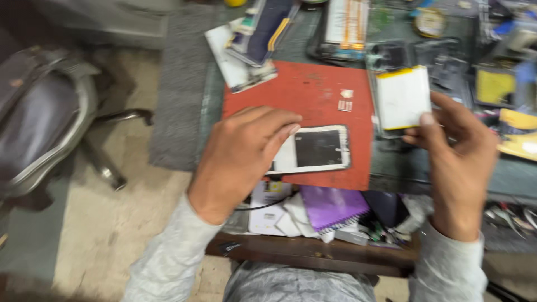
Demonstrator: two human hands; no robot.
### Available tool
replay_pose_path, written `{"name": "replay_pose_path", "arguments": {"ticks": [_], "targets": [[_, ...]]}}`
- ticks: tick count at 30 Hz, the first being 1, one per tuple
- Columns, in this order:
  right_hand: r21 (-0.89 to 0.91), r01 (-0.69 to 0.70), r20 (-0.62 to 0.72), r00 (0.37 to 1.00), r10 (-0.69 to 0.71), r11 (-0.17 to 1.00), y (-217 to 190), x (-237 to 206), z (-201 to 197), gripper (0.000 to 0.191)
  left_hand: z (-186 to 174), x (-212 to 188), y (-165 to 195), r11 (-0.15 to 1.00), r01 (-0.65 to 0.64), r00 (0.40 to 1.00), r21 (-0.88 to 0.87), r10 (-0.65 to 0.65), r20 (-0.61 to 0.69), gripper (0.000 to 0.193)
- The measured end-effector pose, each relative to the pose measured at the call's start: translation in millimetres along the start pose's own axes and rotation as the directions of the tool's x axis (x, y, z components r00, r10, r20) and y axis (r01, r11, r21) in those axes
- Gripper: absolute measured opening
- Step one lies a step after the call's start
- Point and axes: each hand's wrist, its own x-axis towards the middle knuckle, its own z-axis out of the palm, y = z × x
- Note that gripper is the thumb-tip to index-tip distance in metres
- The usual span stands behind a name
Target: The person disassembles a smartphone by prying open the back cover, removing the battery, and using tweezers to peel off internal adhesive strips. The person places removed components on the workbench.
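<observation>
The phone (313, 150) lies flat on a red mat (319, 92), near the mat's near edge, with its dark screen up and a white frame around it. The left hand (243, 154) rests palm-down over the phone's left end, fingers curled onto it, their tips reaching the top left corner; whether they pinch it or merely press on it cannot be told. To the right, the right hand (456, 151) is raised above the bench and grips a flat white battery (403, 98) with a yellow strip along its top edge, thumb on its near right corner and fingers behind it. The battery hangs just past the mat's right edge, well apart from the phone.

On the mat, far of the phone, sit two small pale chips (345, 100). At the mat's far left corner lies a heap of phone parts (251, 45). Near of the mat, a purple notebook (333, 206) lies in an open drawer. A chair (45, 117) stands at the far left on the floor.
</observation>
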Motion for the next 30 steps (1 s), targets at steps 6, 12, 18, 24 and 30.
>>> {"name": "replay_pose_path", "arguments": {"ticks": [6, 12, 18, 24, 30], "targets": [[-0.122, 0.136, -0.054, 0.988, -0.144, 0.983, -9.9, -18.9, 13.4, 0.026, -73.9, -48.0, -9.7, 0.843, 0.538, 0.839, -0.002, -0.535, 0.097, 0.015], [-0.248, 0.509, 0.297, 0.85, -0.436, 0.824, -15.6, -94.0, 50.6, 0.021, -81.6, -86.5, -18.5, 0.841, 0.536, 0.843, 0.072, -0.528, -0.105, 0.024], [-0.427, 0.064, 0.694, 0.662, 0.281, 0.902, 46.6, -90.3, 165.7, 0.042, -56.0, -111.2, -19.5, 0.871, 0.491, 0.846, 0.023, -0.471, -0.248, 0.021], [-0.281, -0.394, 0.621, 0.621, 0.479, 0.875, 80.9, -84.2, 215.4, 0.041, -44.8, -121.3, -19.3, 0.894, 0.448, 0.846, -0.015, -0.429, -0.315, 0.018], [-0.076, -0.544, 0.457, 0.726, 0.515, 0.835, 101.6, -76.1, 139.1, 0.025, -47.4, -128.2, -29.1, 0.89, 0.455, 0.825, -0.037, -0.437, -0.358, 0.016]]}}
